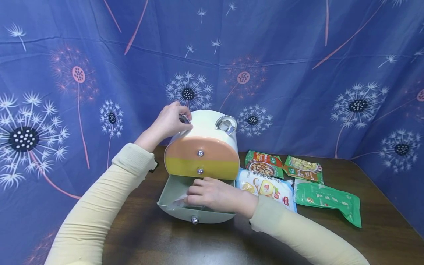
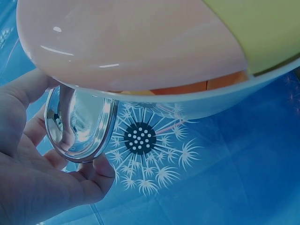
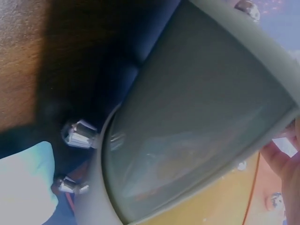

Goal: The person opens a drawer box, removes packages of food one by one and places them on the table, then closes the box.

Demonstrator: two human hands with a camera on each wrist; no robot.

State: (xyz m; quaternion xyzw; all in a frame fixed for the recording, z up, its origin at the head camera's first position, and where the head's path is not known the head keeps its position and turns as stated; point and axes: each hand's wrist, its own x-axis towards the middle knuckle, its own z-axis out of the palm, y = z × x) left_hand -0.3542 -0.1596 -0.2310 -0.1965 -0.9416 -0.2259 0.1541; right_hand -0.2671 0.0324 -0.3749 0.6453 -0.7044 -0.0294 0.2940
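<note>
A rounded tabletop drawer box (image 1: pixel 212 123) has a white shell, an orange and a yellow drawer front, and silver ring-shaped ears. At its upper left, my left hand (image 1: pixel 170 119) grips the left silver ear (image 2: pixel 82 124), fingers curled round its rim in the left wrist view. The pale green bottom drawer (image 1: pixel 173 187) is pulled out. Over it, my right hand (image 1: pixel 212 195) holds a translucent, whitish plastic packet (image 1: pixel 179 202) at the drawer's front left. The right wrist view shows the drawer's outside; the fingers (image 3: pixel 276 159) appear only at the right edge.
Right of the box lie a white spouted pouch (image 1: pixel 263 187), a red and green food packet (image 1: pixel 265 164), a green and brown packet (image 1: pixel 303 169) and a long green bag (image 1: pixel 328 198). They rest on a dark wooden table (image 1: pixel 159 243). A blue dandelion-print curtain (image 1: pixel 281 73) hangs behind.
</note>
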